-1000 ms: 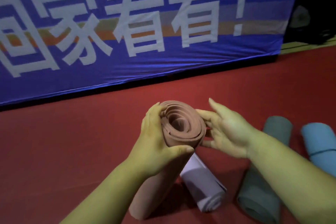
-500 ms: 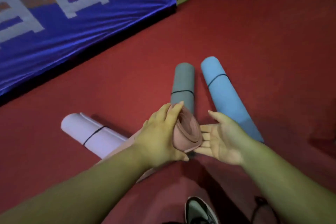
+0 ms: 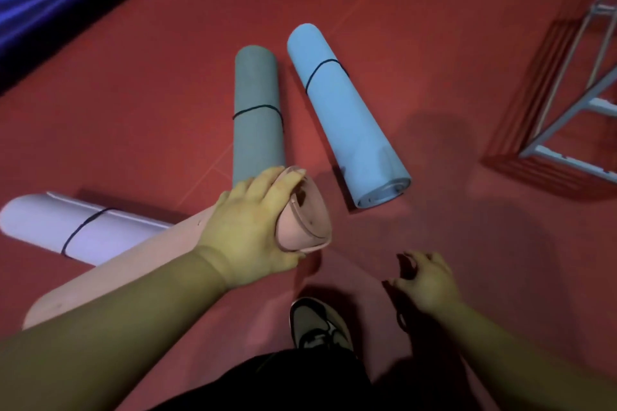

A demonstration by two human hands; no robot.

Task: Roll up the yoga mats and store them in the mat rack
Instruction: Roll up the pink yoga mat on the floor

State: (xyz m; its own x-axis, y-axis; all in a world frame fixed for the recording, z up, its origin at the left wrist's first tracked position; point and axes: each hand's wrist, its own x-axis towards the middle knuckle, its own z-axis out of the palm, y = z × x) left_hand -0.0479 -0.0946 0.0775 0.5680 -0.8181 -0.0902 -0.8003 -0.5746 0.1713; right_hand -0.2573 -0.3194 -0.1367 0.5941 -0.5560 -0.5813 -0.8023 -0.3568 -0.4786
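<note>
Right hand (image 3: pixel 427 280) has dropped away from the pink mat (image 3: pixel 302 217) and now sits low over the red floor (image 3: pixel 434 27) near a shoe (image 3: pixel 317 327), its fingers curled and pinching a thin dark band (image 3: pixel 399 314). Left hand (image 3: pixel 248 230) still grips the pink mat's open end, fingers over the rim. The roll slants down to the left across the end of the lilac mat (image 3: pixel 66 223). Grey mat (image 3: pixel 257 103) and blue mat (image 3: pixel 347 117) lie beyond, apart, making 3 banded rolls on the floor. At the right edge stands the rack (image 3: pixel 567 163), well apart from them.
</note>
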